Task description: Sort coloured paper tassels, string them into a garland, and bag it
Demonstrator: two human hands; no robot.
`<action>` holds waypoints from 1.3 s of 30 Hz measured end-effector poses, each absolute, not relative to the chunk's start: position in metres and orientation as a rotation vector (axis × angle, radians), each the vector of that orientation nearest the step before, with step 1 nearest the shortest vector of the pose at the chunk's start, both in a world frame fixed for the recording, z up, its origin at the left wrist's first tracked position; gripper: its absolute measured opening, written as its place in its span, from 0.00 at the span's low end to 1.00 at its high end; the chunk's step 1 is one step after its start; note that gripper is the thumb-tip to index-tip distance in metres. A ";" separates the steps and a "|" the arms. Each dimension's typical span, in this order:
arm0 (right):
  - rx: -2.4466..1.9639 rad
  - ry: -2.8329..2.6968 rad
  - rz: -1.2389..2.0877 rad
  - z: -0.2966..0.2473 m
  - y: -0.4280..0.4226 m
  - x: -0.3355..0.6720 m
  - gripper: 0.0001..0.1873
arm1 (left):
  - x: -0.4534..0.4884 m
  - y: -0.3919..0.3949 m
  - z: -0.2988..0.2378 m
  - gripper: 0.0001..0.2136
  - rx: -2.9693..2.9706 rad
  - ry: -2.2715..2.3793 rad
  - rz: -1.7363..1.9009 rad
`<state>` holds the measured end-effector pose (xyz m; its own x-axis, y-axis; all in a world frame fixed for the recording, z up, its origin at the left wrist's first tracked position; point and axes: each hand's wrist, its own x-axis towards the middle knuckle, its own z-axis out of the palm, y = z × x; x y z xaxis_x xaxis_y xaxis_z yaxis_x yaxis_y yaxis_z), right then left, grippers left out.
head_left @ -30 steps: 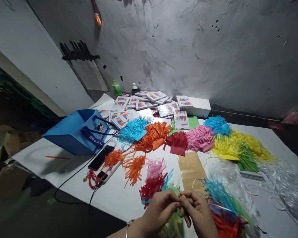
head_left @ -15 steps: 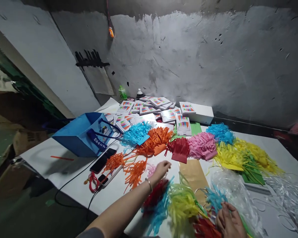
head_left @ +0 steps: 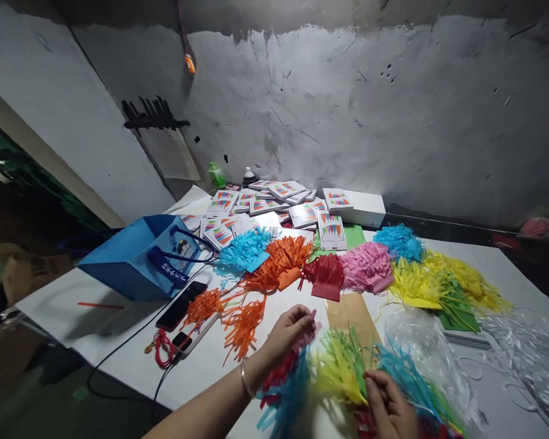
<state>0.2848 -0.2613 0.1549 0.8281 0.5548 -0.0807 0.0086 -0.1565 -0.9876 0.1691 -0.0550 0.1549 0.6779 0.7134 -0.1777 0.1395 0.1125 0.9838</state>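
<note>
My left hand (head_left: 289, 334), with a bracelet at the wrist, is closed around a pink tassel (head_left: 307, 334) of thin paper strips. Below it hang a dark red tassel (head_left: 277, 377) and a blurred blue tassel (head_left: 291, 396). At the lower right, my right hand (head_left: 390, 405) has thumb and forefinger pinched together; what sits between them is too small to make out. Its fingertips are beside a yellow and green tassel (head_left: 341, 369). Another blue tassel (head_left: 405, 366) lies just behind that hand, with some red strips (head_left: 365, 422) partly under it.
Fringed bundles in orange (head_left: 290, 256), red (head_left: 327, 277), pink (head_left: 366, 268) and yellow (head_left: 418, 283) line the table. Behind them are printed packs (head_left: 286, 190). A blue bag (head_left: 128, 256), a phone (head_left: 180, 305) and cables lie left; clear plastic (head_left: 423, 341) lies right.
My left hand has come down nearer and now holds the pink tassel. My right hand has moved left, from the blue tassel to the yellow and green one. The view has shifted slightly.
</note>
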 end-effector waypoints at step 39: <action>-1.554 -0.818 1.085 0.177 -0.247 0.249 0.21 | 0.142 -0.140 0.184 0.15 1.410 0.575 0.483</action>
